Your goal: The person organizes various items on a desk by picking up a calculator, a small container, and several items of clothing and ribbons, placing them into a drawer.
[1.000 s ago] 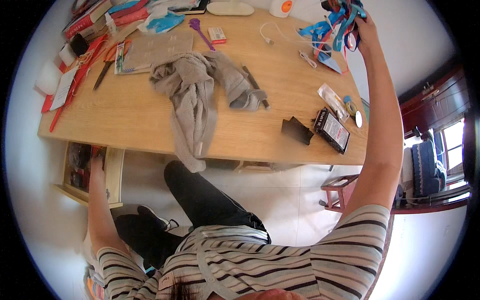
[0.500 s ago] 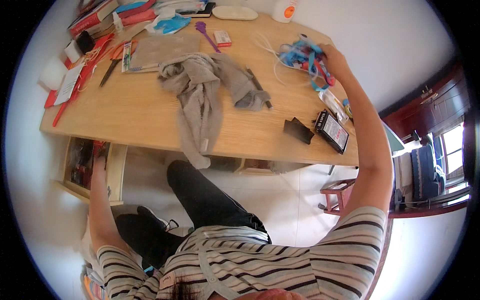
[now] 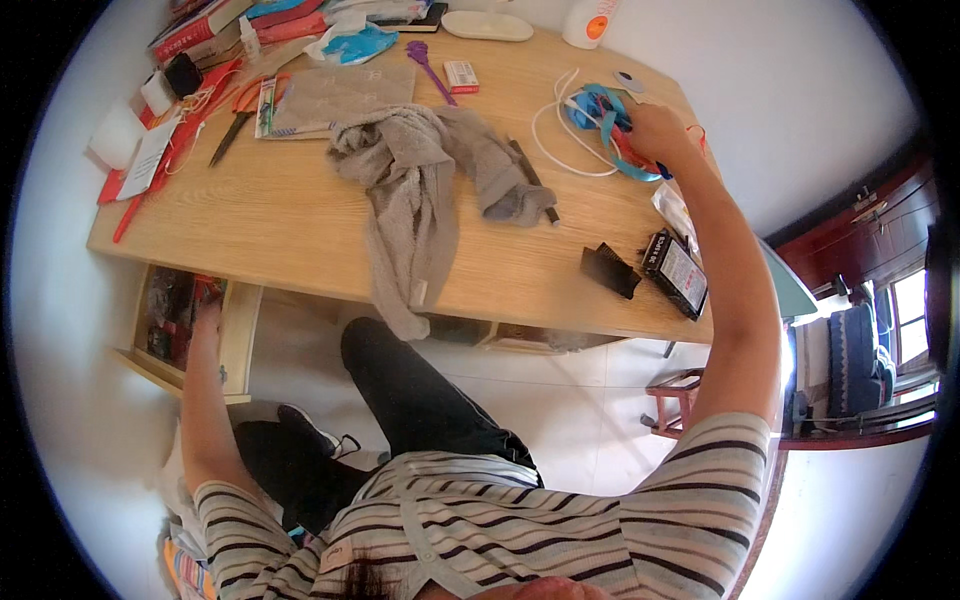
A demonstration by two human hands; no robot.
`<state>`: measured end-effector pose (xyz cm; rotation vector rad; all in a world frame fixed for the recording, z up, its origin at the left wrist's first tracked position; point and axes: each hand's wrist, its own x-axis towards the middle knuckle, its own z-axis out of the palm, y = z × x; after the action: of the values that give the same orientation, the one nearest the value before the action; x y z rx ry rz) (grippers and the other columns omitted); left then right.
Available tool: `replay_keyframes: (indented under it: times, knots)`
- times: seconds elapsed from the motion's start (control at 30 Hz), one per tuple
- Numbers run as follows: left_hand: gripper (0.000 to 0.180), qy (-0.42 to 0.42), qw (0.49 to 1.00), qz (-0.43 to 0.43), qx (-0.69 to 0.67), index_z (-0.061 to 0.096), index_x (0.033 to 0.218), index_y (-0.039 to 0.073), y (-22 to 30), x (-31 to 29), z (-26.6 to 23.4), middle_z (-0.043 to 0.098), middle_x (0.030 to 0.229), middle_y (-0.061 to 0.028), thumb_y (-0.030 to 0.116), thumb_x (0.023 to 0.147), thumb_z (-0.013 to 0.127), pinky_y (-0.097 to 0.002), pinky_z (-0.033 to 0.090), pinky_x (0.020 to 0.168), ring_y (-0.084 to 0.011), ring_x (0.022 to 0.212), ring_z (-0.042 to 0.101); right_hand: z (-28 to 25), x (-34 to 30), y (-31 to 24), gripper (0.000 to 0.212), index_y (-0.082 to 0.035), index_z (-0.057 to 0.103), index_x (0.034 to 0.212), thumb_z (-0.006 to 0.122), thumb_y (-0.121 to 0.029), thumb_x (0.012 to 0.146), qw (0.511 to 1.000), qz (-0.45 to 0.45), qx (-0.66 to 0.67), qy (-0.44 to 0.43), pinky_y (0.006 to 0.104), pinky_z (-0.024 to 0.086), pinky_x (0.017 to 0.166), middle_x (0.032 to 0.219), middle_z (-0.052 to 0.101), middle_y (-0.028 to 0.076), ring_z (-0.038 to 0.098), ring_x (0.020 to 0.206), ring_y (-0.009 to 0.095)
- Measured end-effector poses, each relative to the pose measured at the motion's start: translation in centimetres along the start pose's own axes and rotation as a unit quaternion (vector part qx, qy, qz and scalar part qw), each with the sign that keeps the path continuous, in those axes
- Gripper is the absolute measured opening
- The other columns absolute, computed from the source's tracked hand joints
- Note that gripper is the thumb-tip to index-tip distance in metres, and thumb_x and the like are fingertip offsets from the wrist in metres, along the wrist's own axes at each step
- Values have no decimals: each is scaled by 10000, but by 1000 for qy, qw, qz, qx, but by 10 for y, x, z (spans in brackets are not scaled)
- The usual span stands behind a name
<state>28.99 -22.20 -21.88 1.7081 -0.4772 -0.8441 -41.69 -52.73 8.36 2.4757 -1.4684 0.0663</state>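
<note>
On the wooden counter (image 3: 300, 225), right hand (image 3: 655, 130) seemingly clamps tangled blue and red straps (image 3: 605, 110); white cable (image 3: 560, 130) may snag. Left-hand (image 3: 208, 318) fingers: cannot tell.

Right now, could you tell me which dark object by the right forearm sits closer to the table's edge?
The black box with the pale label; the plain black clip lies further in.

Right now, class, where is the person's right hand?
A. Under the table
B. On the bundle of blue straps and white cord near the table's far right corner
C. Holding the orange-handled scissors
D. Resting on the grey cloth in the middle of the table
B: the right hand lies on the blue straps beside the white cord, far from the grey cloth.
</note>
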Motion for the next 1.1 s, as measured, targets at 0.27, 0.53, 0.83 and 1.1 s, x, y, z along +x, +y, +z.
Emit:
replay_keyframes:
  times: [0.27, 0.53, 0.83, 1.1]
  knots:
    - [349, -3, 1000, -1, 5, 523, 1165, 35, -5, 1, -5, 580, 1052, -96, 147, 835, 501, -332, 446, 766, -203, 923, 553, -31, 0, -5, 273, -116, 526, 1089, 490, -216, 837, 985, 50, 21, 164, 438, 474, 651, 840, 625, 190, 597, 760, 379]
    - [355, -19, 1000, -5, -4, 525, 1167, 32, -18, 21, -7, 580, 1056, -99, 158, 836, 504, -335, 444, 769, -206, 927, 552, -72, 5, 39, 250, -126, 485, 1082, 435, -268, 883, 963, 124, 23, 239, 482, 453, 632, 784, 615, 204, 585, 739, 409]
    - [416, 48, 982, 55, 173, 509, 1186, 9, 19, -16, 44, 577, 1063, -141, 240, 840, 522, -351, 438, 771, -237, 925, 553, -108, -9, 54, 289, -111, 523, 1061, 489, -310, 855, 941, 129, 20, 313, 464, 451, 693, 866, 632, 176, 582, 815, 399]
    - [327, 201, 782, 479, 345, 531, 1072, -34, -18, 41, -70, 576, 948, -216, 224, 872, 506, -371, 447, 730, -307, 795, 581, -189, 16, 7, 298, -88, 534, 1075, 515, -172, 790, 900, 70, 39, 429, 432, 464, 623, 815, 614, 214, 588, 740, 386]
